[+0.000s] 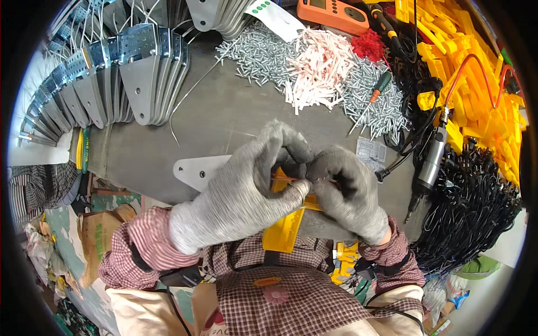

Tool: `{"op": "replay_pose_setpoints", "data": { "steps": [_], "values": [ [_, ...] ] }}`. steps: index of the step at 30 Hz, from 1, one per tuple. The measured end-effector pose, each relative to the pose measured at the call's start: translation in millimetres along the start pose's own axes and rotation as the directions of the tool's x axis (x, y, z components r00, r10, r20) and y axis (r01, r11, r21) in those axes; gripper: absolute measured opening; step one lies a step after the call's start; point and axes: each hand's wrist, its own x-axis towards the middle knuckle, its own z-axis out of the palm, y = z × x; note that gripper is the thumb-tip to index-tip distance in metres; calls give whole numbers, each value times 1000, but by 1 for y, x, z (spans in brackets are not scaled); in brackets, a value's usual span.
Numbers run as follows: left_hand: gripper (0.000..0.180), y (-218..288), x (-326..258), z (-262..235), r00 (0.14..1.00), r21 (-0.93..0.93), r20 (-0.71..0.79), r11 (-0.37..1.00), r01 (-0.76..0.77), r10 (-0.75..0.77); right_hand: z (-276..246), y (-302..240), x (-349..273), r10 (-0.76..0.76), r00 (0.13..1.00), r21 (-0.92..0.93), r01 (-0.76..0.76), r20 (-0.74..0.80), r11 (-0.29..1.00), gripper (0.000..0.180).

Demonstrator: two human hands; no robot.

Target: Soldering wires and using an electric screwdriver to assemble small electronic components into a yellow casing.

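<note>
My left hand (241, 190), in a grey-white work glove, is closed, its thumb and fingers pinched together at the centre. Gloved alike, my right hand (347, 187) pinches at the same spot, and the fingertips of both meet. What they hold is small and mostly hidden; a thin reddish strand (284, 178) shows inside the left hand's curl. Under the hands, a yellow plastic piece (282, 234) lies at the table's near edge. A flat grey metal plate (193, 169) with a hole rests on the table, partly behind my left hand.
Metal brackets (143, 89) with wires stand at far left. Piles of screws (260, 56), pale pink plugs (319, 67) and a screwdriver (381, 87) lie at the back. An orange meter (333, 14) is behind them. A power screwdriver (434, 157), black cables (465, 213) and yellow parts (482, 106) fill the right.
</note>
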Motion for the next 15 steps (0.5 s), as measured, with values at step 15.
{"op": "replay_pose_setpoints", "data": {
  "steps": [15],
  "values": [
    [49,-13,-3,12,891,621,123,666,-413,438,18,-23,3,157,969,-85,-176,-191,981,20]
  ]
}}
